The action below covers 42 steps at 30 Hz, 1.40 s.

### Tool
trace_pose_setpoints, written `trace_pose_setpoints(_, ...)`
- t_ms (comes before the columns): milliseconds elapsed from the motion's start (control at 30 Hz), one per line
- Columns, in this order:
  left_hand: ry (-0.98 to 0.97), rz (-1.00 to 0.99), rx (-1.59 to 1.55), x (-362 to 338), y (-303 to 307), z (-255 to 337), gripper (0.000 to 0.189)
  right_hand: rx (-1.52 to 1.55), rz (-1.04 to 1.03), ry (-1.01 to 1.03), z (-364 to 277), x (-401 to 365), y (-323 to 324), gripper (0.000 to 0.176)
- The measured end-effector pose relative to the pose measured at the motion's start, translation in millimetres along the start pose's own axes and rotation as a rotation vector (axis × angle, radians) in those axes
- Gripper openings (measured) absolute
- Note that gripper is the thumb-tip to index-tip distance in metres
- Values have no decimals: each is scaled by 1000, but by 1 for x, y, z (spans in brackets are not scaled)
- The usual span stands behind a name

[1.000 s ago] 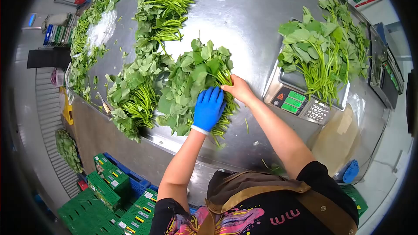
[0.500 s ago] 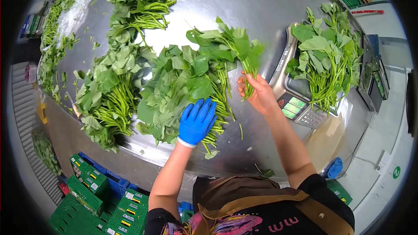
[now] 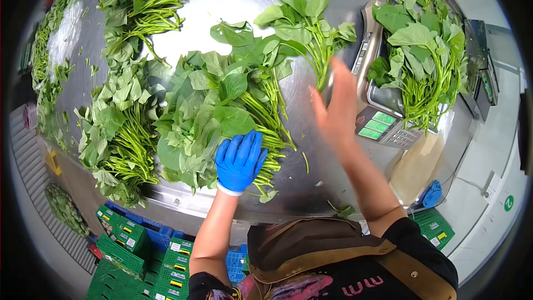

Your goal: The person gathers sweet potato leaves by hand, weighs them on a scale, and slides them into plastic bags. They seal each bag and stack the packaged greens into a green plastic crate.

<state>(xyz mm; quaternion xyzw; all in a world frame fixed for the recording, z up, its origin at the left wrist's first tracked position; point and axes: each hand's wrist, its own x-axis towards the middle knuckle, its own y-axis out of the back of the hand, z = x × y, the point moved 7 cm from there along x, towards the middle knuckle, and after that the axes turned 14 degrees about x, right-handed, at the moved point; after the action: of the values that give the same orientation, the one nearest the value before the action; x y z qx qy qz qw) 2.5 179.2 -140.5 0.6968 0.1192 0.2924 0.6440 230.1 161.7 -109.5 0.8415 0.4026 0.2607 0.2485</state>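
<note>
My left hand (image 3: 240, 162) wears a blue glove and lies flat, fingers outstretched, over the stems of a large pile of leafy greens (image 3: 194, 100). To the right, my bare right hand (image 3: 338, 111) is smeared by motion, thumb and fingers apart. Just beyond its fingertips a small bunch of leafy stems (image 3: 311, 28) rests on the steel table (image 3: 233, 0), its stem ends towards me. A scale (image 3: 380, 125) with lit green displays stands right of that hand, bearing another bunch of greens (image 3: 425, 61).
More bundles of greens (image 3: 125, 139) run along the table's left side, with clear plastic (image 3: 65, 39) at far left. Green crates (image 3: 172, 269) stand below the front edge. A blue glove (image 3: 432, 193) lies at the right corner, beside a brownish translucent sheet (image 3: 413, 172).
My right hand has let go of the small bunch, which lies farther from me. The hand has opened. My left hand stays on the pile while the view has shifted slightly.
</note>
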Motion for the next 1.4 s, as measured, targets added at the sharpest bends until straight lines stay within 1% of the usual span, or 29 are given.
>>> trace_pose_setpoints(33, 8, -10, -4, 4, 4, 1, 41, -43, -35, 75, -10, -6, -1, 42)
trace_pose_setpoints(67, 15, -18, -7, 9, 8, 2, 41, 31, -112, 11, -6, -15, -14, 28)
trace_pose_setpoints(167, -36, 13, 3, 30, 34, 16, 41, 143, -360, -186, 2, -33, -60, 21)
trace_pose_setpoints(200, -121, -8, -112, 39, 39, 22, 42, 252, -355, -200, 4, -37, -68, 21)
trace_pose_setpoints(267, -150, -111, -86, 82, 46, 31, 41, 467, -340, -222, 6, -41, -78, 21)
trace_pose_setpoints(333, -151, -191, 0, 115, 34, 25, 40, 452, -311, -258, 6, -38, -73, 20)
trace_pose_setpoints(367, -101, -192, 2, 117, 26, 13, 40, 447, -304, -274, 4, -37, -69, 19)
trace_pose_setpoints(400, -48, -193, 7, 113, 15, -5, 39, 516, -313, -280, 2, -36, -64, 18)
trace_pose_setpoints(433, 3, -195, 13, 108, 6, -21, 39, 561, -279, -329, 3, -34, -57, 18)
trace_pose_setpoints(500, 70, -174, 22, 85, 11, -39, 40, 649, -204, -438, 10, -33, -43, 19)
trace_pose_setpoints(533, 101, -165, 25, 74, 14, -43, 41, 738, -216, -480, 16, -36, -43, 19)
trace_pose_setpoints(633, 140, -119, 15, 54, 18, -47, 39, 909, -169, -511, 14, -35, -30, 16)
trace_pose_setpoints(667, 147, -104, 18, 53, 18, -48, 40, 987, -89, -483, 14, -35, -22, 14)
trace_pose_setpoints(767, 162, -72, -2, 52, 15, -51, 40, 1284, 145, -311, 6, -20, 10, 17)
trace_pose_setpoints(867, 164, -62, -22, 51, 15, -52, 39, 948, 8, -418, 13, -9, 4, 20)
trace_pose_setpoints(967, 171, -57, -17, 52, 16, -53, 38, 523, -94, -387, 23, -15, -11, 22)
trace_pose_setpoints(1000, 174, -59, -13, 50, 16, -52, 38, 323, -75, -177, 18, -8, -27, 22)
trace_pose_setpoints(1100, 171, -40, -25, 52, 17, -52, 37, -162, -335, -93, 17, -5, -57, 22)
trace_pose_setpoints(1133, 163, -42, -32, 52, 17, -53, 37, -64, -290, -161, 24, -6, -57, 22)
trace_pose_setpoints(1167, 157, -42, -37, 51, 16, -54, 37, 76, -163, -205, 25, -6, -49, 23)
trace_pose_setpoints(1233, 163, -51, -40, 46, 15, -54, 37, 354, 74, -300, 8, -9, -20, 24)
trace_pose_setpoints(1267, 164, -50, -41, 47, 15, -54, 36, 344, -50, -487, 7, -18, -21, 27)
trace_pose_setpoints(1367, 165, -46, -39, 48, 15, -53, 36, 70, -300, -28, -10, -37, -47, 23)
trace_pose_setpoints(1400, 163, -40, -38, 49, 16, -53, 36, 14, -392, -66, -7, -46, -57, 22)
